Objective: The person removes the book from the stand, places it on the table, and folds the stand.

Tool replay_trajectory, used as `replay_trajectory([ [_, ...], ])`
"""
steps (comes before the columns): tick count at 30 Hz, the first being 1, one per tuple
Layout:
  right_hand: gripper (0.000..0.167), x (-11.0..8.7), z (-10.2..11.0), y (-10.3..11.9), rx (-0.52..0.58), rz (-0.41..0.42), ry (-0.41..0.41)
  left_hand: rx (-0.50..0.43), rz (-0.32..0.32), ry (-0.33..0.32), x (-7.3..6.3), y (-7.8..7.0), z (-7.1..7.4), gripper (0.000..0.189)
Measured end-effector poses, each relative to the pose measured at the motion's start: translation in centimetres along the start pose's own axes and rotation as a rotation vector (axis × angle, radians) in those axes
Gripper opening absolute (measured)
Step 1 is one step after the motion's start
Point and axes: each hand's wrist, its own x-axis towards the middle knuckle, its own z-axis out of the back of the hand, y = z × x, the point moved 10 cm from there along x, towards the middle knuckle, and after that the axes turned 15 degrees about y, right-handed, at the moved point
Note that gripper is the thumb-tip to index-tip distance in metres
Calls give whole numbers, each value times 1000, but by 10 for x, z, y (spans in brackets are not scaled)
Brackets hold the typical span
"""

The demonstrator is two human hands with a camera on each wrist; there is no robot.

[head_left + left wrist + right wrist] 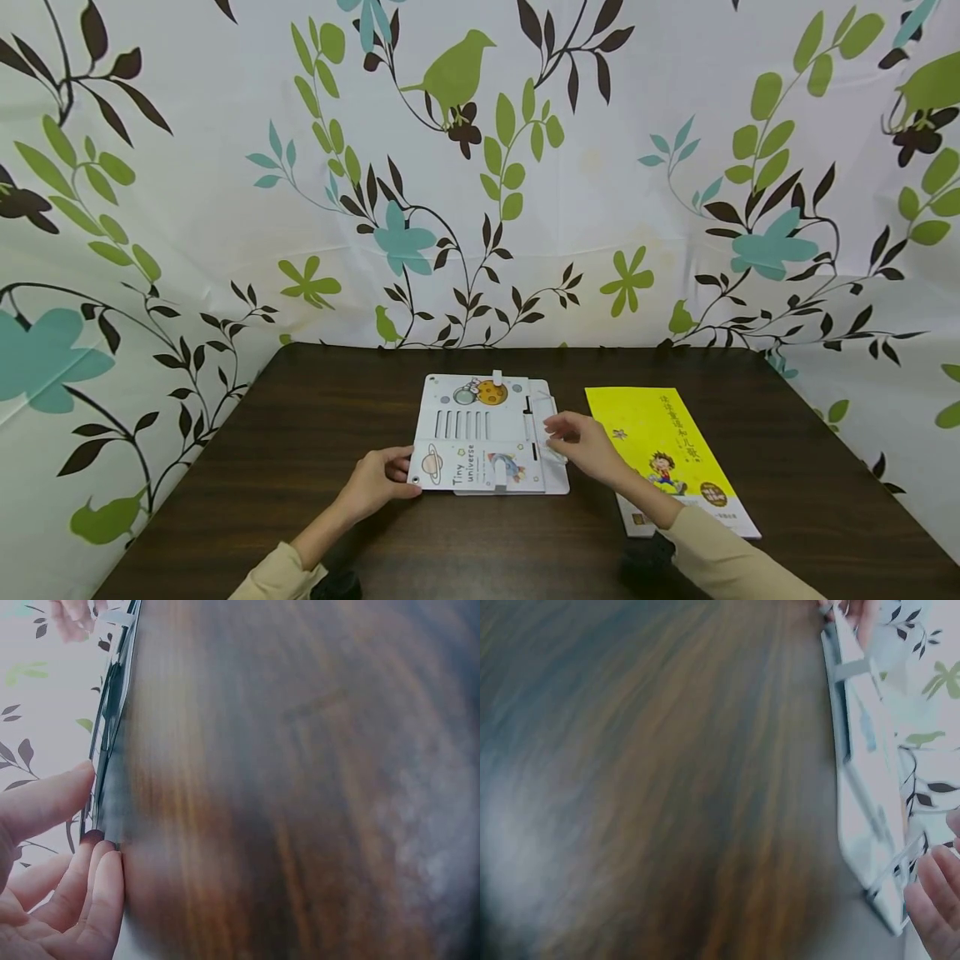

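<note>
A white folding book stand point(506, 429) printed with planets, a rocket and "Tiny universe" lies nearly flat on the table. My left hand point(375, 482) pinches its lower left corner; the left wrist view has the thumb point(56, 799) above the edge and the other fingers below. At the stand's right side, my right hand point(588, 446) hovers with bent fingers. In the right wrist view its fingertips point(922, 900) come close to a thin wire loop point(896, 862) that rises from the panel. Two pale clips point(500, 475) sit at the stand's top and bottom edges.
To the right lies a yellow book point(637, 433) with a cartoon figure on its cover, partly under my right forearm. The dark wooden table point(337, 400) ends at a wall of patterned cloth point(555, 275).
</note>
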Motion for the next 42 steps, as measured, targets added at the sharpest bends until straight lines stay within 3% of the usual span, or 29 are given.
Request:
replay_trajectory([
  [5, 18, -1, -6, -16, 23, -58, 56, -5, 14, 0, 0, 2, -1, 58],
  [24, 8, 2, -11, -17, -34, -20, 112, -24, 29, -4, 1, 5, -1, 59],
  [33, 8, 9, -19, -5, -135, 38, 171, -21, 28, -8, -1, 5, 1, 59],
  [42, 5, 13, -27, 9, -278, 30, 193, -32, 31, -13, 0, 5, 0, 59],
])
